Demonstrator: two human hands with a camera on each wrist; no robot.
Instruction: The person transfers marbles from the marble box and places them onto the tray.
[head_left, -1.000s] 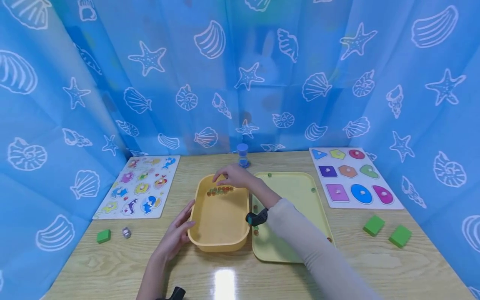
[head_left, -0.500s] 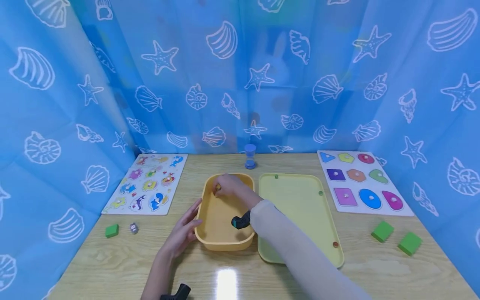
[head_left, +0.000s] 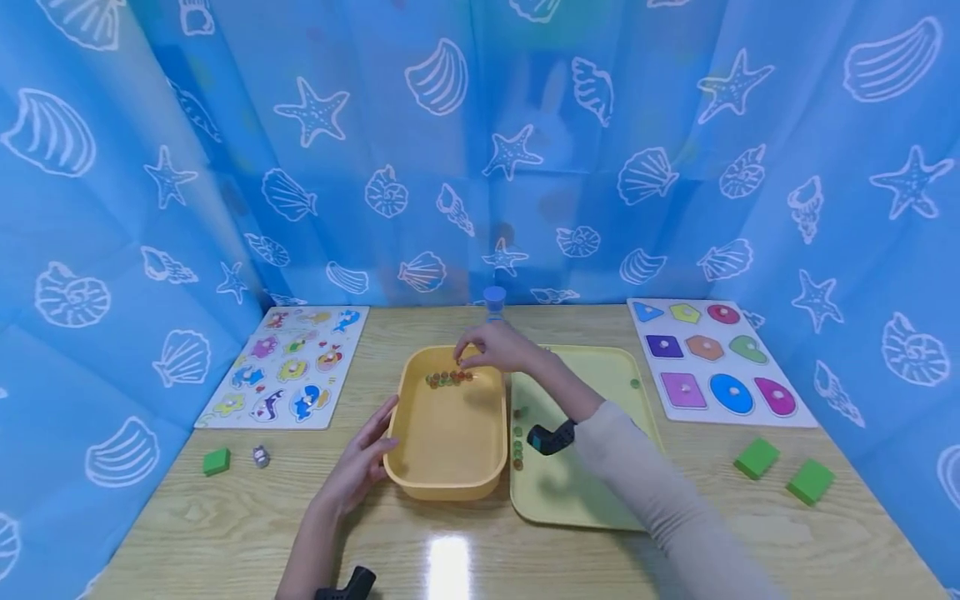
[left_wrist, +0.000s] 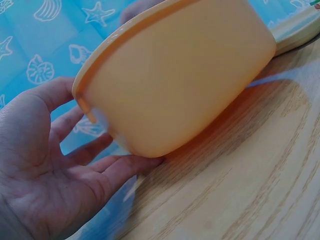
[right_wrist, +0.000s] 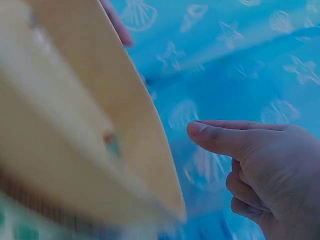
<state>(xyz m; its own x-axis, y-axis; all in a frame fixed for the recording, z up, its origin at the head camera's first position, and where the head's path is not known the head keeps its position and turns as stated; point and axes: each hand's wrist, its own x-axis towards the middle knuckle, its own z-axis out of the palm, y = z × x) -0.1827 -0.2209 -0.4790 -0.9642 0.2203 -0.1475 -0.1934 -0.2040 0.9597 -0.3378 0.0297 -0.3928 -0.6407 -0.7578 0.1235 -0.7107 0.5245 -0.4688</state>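
Observation:
My left hand steadies a yellow-orange plastic tub from its left side. In the left wrist view, the fingers reach around the rim and lower wall of that same tub, which stands on the table. Over the tub's far end is my right hand, thumb and index finger pinched together around a small reddish bead. The right wrist view shows the pinching right hand with its other fingers curled; the bead is hidden there. Below it, red and green beads lie in rows inside the tub.
A pale yellow tray adjoins the tub on the right, with several beads along its left side. Puzzle boards stand left and right. Also around are green blocks, a small figurine and a blue sand timer.
My right hand went down into the tub's far left corner, then rose and shifted right over the bead rows. The left hand has kept its place on the tub.

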